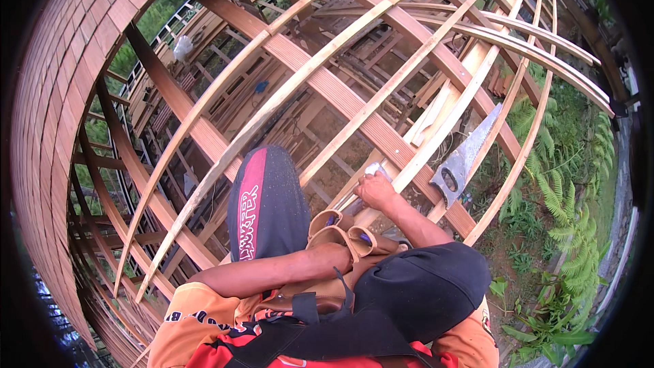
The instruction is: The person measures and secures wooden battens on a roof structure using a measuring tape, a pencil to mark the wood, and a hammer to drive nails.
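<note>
My left hand point(334, 257) reaches into a brown leather tool pouch point(364, 269) at my waist; its fingers are hidden inside. Blue-tipped things show in the pouch's pockets. Ahead of the pouch, my right hand point(375, 189) is closed around a tool with a silver-grey end point(376, 169) sticking out past the fist; its kind is not clear. That fist is beside a pale wooden batten point(426, 153). To the right, a handsaw point(463, 157) with a dark handle rests against the battens, blade pointing away from me.
Curved battens point(327, 48) cross thick reddish-brown rafters point(347, 105) all around me, with open gaps between. Wooden shingles point(75, 48) cover the left side. Stacked boards point(153, 95) lie far below. Ferns point(572, 211) grow below on the right. My knee point(269, 197) is bent ahead.
</note>
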A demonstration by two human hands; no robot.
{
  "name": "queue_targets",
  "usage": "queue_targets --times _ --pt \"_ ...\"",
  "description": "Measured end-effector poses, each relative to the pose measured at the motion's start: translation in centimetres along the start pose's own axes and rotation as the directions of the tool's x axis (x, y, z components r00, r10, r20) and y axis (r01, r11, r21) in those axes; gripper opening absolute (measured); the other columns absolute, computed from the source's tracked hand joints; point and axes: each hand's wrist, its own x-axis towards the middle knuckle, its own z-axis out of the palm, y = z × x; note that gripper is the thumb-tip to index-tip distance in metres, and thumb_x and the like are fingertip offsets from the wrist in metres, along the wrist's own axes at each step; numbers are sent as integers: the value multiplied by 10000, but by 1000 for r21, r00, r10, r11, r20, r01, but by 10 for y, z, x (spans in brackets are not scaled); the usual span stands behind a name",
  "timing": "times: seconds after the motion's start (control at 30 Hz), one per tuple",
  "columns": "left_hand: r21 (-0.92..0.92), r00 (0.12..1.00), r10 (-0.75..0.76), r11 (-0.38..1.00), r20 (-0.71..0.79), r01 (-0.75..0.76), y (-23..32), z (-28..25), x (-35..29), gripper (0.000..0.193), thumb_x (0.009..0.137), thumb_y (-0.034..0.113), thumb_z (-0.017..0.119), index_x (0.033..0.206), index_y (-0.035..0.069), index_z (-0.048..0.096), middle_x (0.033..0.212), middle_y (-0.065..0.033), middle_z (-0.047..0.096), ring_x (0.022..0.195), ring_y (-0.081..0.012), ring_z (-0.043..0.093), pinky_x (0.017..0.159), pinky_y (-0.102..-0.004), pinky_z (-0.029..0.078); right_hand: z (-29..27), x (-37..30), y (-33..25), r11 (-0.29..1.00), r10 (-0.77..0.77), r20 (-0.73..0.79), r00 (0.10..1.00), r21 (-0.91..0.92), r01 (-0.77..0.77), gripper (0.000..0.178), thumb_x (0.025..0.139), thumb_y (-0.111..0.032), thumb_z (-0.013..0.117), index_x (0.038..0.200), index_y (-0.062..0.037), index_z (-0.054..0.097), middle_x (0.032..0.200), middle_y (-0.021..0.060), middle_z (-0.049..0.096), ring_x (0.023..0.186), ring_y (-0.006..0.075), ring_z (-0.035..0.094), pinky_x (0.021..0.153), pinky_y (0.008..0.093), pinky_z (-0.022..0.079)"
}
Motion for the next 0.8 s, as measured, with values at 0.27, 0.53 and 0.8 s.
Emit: queue_targets --times 0.27,0.53,0.8 --pt "207 951 281 946 -132 -251 -53 39 37 290 860 180 547 1110 67 640 1180 -156 631 1098 -341 609 950 -427 491 34 23 -2 984 -56 93 994 -165 71 144 876 -220 617 934 -162 735 930 83 704 941 247 706 810 442 523" --pt "31 945 208 978 -251 -207 -48 45 28 251 850 190 571 1037 58 672 1067 -192 668 1023 -366 644 864 -450 521 12 21 10 980 -156 120 980 -102 169 230 766 -233 735 977 -141 729 1008 85 688 1026 277 680 847 409 547" --pt "-70 990 135 988 -41 -138 -31 3 -6 206 837 114 593 1008 36 676 871 -222 702 826 -407 693 713 -479 547 -34 9 9 937 -103 -9 995 334 100 411 747 -216 737 1079 -88 532 1037 143 661 1025 326 657 859 468 496"
